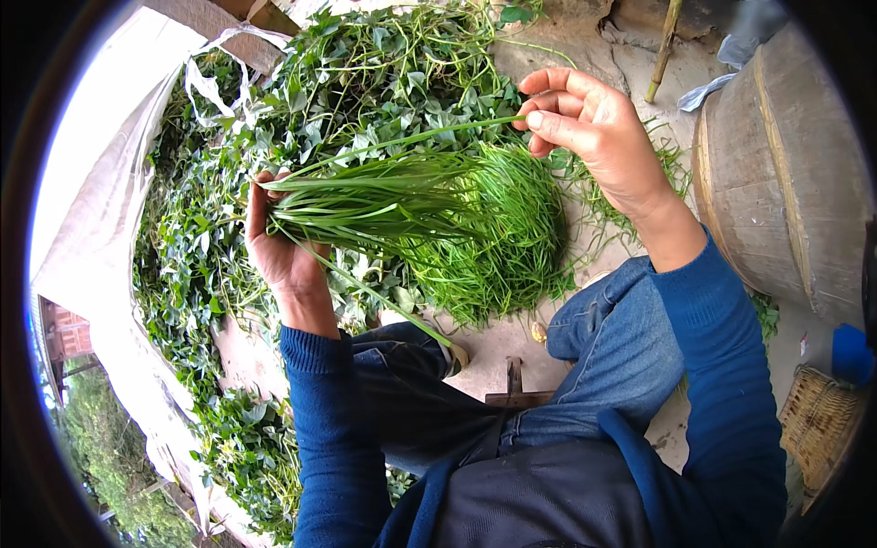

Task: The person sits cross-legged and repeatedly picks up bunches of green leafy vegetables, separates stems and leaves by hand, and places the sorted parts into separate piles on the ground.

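My left hand (288, 264) grips a bundle of long, thin green leaves (370, 205), like grass or chives, by its pale ends. The loose tips fan out to the right. One long blade (418, 135) stretches from that bundle to my right hand (593, 127), which pinches its far end between thumb and finger. Another single stalk (377, 299) hangs from the bundle towards my knees. Below and beyond the bundle lies a heap of the same cut green blades (503, 267) on the floor.
Leafy vines (329, 89) are piled across the back and left. A large barrel-like wooden vessel (781, 171) stands at right, near a woven basket (822, 418) and a blue container (853, 353). White sheeting (113, 274) hangs at left. A bamboo stick (664, 51) leans at the back.
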Demonstrator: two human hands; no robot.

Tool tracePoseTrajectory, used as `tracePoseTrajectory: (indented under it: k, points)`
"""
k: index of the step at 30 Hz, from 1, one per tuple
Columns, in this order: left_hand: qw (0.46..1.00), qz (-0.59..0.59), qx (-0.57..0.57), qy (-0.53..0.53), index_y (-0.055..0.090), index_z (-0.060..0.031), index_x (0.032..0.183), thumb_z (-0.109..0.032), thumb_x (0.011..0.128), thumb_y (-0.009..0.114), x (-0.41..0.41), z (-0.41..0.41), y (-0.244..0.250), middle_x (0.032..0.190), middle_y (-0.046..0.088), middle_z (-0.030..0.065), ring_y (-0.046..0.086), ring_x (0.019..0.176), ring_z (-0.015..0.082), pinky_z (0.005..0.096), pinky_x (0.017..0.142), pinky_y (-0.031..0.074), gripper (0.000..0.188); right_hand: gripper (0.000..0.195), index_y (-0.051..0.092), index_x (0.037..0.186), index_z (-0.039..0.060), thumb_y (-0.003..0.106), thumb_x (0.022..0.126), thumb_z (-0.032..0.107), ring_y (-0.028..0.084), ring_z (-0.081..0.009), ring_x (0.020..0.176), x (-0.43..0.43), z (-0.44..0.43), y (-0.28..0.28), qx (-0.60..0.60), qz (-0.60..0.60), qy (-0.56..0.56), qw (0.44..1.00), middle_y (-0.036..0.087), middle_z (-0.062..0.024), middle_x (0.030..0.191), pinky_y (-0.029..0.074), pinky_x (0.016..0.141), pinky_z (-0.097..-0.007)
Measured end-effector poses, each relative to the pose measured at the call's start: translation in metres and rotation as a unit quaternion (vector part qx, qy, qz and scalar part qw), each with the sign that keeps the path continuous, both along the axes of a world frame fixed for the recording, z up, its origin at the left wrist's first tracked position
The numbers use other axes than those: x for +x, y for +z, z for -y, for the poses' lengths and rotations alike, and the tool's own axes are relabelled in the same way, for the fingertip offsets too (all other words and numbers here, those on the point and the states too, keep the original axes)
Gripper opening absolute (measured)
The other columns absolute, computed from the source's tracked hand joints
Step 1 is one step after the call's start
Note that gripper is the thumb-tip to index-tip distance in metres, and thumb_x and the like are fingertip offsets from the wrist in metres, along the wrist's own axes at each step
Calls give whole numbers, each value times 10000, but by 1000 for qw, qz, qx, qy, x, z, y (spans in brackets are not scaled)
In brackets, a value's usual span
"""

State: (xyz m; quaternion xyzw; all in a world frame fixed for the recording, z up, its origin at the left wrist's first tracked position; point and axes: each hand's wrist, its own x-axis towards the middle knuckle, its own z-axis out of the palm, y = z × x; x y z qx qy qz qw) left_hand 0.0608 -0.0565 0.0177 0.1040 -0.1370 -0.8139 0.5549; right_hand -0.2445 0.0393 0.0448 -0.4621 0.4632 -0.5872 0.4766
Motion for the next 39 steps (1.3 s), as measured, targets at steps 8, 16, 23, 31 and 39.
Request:
tracePoseTrajectory:
  k: [8,16,23,31,39]
  points:
    - [1000,-13,-1,-5,627,-29,933,-165,895,518,-2,-1,1,871,604,117,559,804,213,342,766,474,178,277,515,1078,-13,576,811,30,572,-103,744,-3,0,0,18,-9,7,1000,588,-74,878,467,689,-220]
    - [998,58,-12,-15,618,-58,914,-166,900,517,-18,-7,-3,815,627,74,590,746,159,316,767,490,148,380,478,1104,13,581,744,76,619,-228,852,11,-1,-22,-107,-369,-17,923,617,-133,1044,485,801,-335]
    - [998,24,-22,-62,590,-51,954,-158,908,498,-28,-12,-6,861,606,83,579,787,159,322,797,471,149,437,472,1174,32,606,758,37,552,-212,1078,29,-3,-21,-60,-288,95,951,620,-79,1086,381,980,-345]
    - [996,26,-35,-78,554,-58,969,-149,908,492,-34,-16,-7,871,576,68,552,817,167,330,820,452,125,403,527,1076,66,675,703,26,591,-174,846,39,-5,-27,-158,-326,55,931,620,-21,849,431,823,-324]
    - [994,49,-64,-71,573,-52,985,-153,912,479,-31,-14,-7,879,619,87,594,827,200,380,855,464,156,220,538,936,36,584,723,3,608,-187,629,40,-1,-32,-186,-274,40,943,611,-47,701,474,634,-306]
